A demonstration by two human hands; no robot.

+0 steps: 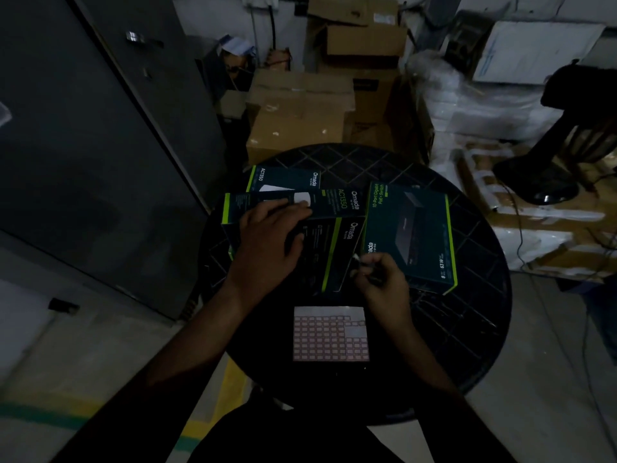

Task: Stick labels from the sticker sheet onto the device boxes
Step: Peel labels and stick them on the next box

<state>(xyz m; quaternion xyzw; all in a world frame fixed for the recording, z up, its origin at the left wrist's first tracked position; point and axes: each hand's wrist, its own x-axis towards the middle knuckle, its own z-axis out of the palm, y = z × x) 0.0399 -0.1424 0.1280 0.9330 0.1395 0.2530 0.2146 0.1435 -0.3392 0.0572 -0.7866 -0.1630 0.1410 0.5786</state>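
Several dark green-edged device boxes lie on a round black table (467,329). The nearest box (327,252) sits in the middle, with another box (334,203) behind it and a third (283,178) at the back. A switch box (414,235) lies to the right. My left hand (270,242) rests flat across the two middle boxes, fingers spread. My right hand (380,279) pinches a small white label (356,259) at the near box's right edge. The pink-gridded sticker sheet (330,334) lies on the table nearer to me.
Brown cartons (297,115) are stacked behind the table. Plastic-wrapped white goods (467,105) and a black fan base (537,182) stand at the right. A grey metal cabinet (100,145) fills the left. The scene is dim.
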